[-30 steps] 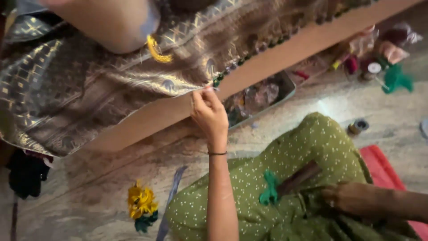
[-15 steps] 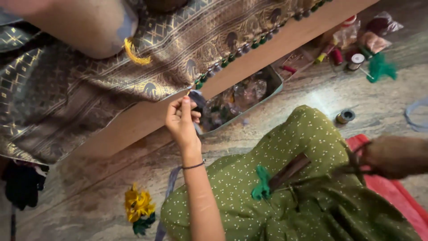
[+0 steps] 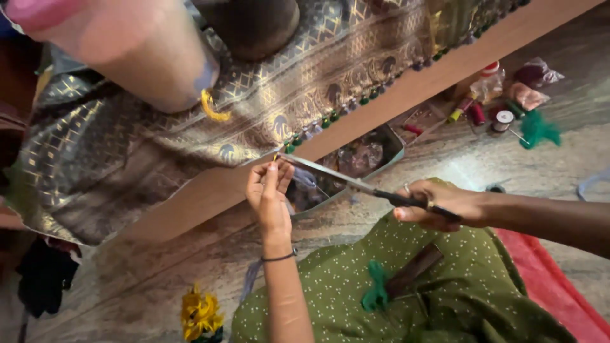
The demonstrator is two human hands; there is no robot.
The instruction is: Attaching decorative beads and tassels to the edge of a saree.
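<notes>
Since half a second ago the right hand (image 3: 438,203) has swung in from the right, closed on scissors (image 3: 356,184) whose tips now meet the left hand (image 3: 270,194). That hand pinches a thread end at the brocade fabric's (image 3: 267,108) beaded edge. Step judged: trimming — next calls for a snip clear of fingertips. The wooden frame (image 3: 210,190) crowds close; open floor lies right.

Soft, even daylight is cast over the scene, with a pale glare seen on the stone floor (image 3: 470,168) right of the metal tray (image 3: 381,152). Above and left of the tray, a large pinkish shape (image 3: 127,51) is rendered heavily blurred; deep shadow is held at the far-left edge.
</notes>
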